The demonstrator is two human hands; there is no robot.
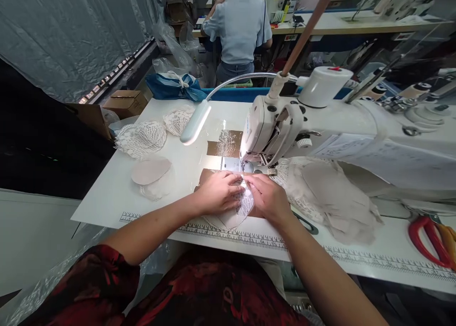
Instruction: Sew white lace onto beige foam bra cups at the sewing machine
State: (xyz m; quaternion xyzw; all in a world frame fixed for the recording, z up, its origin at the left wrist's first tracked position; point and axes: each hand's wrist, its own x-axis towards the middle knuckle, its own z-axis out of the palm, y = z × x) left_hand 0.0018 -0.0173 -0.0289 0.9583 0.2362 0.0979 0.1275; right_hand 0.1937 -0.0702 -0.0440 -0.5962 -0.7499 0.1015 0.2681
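A white lace fabric piece (pixel 246 203) with a beige layer lies under both hands, just in front of the needle of a white sewing machine (pixel 260 136). My left hand (pixel 221 191) rests palm down on its left side, fingers bent and closed on the cloth. Pinching its upper right edge close to the presser foot (pixel 242 166) is my right hand (pixel 268 196). The fingertips of both hands nearly meet there, and the exact grip is partly hidden. Brown tape (pixel 206 175) on the table shows around the hands.
Lace cups (pixel 140 139) and a beige oval piece (pixel 151 170) lie left. Right are stacked beige pieces (pixel 329 193), dark-handled snips (pixel 306 224) and red-handled scissors (pixel 425 238). A lit lamp (pixel 195 122) overhangs the table; a ruler strip (pixel 228 234) lines its front. A person (pixel 238 31) sits ahead.
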